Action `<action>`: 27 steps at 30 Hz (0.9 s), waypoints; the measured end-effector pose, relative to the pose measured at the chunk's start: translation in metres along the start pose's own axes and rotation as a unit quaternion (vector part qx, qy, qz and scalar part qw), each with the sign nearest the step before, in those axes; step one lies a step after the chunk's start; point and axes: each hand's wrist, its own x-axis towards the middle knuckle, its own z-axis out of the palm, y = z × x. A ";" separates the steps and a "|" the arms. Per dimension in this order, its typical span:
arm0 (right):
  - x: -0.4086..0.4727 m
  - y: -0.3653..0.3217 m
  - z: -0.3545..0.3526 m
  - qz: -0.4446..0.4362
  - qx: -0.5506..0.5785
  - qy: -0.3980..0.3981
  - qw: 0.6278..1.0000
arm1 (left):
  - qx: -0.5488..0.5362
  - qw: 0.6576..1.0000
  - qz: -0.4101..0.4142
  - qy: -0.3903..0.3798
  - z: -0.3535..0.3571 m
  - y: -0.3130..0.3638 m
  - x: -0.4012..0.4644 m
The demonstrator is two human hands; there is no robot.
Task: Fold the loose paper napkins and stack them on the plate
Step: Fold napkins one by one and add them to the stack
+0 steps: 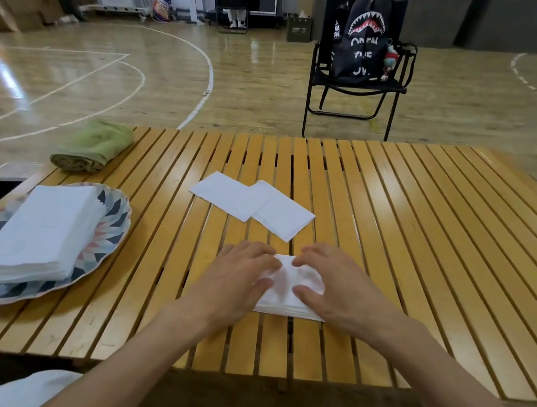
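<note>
A folded white napkin lies on the slatted wooden table near its front middle. My left hand presses on its left half and my right hand on its right half, fingers spread flat over the paper. Two loose napkins lie overlapping just beyond my hands. At the left stands a patterned plate bearing a stack of folded napkins.
A rolled green towel lies at the table's back left corner. Beyond the table's far edge stands a black folding chair with a shark-print backpack on it. Bare slats stretch across the right half of the table.
</note>
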 end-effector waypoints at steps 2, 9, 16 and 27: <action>0.000 -0.001 0.004 -0.009 -0.019 -0.044 0.999 | 0.004 1.000 0.000 -0.020 0.002 -0.001 0.001; 0.003 -0.001 0.006 -0.011 -0.051 -0.071 0.996 | -0.035 0.997 -0.062 -0.013 -0.001 -0.004 0.002; 0.001 -0.001 0.006 -0.010 -0.044 -0.070 0.997 | 0.064 0.980 -0.181 -0.056 -0.003 -0.028 0.054; -0.001 -0.001 0.003 0.004 -0.022 -0.068 0.997 | 0.085 0.980 -0.182 0.007 -0.003 -0.041 0.060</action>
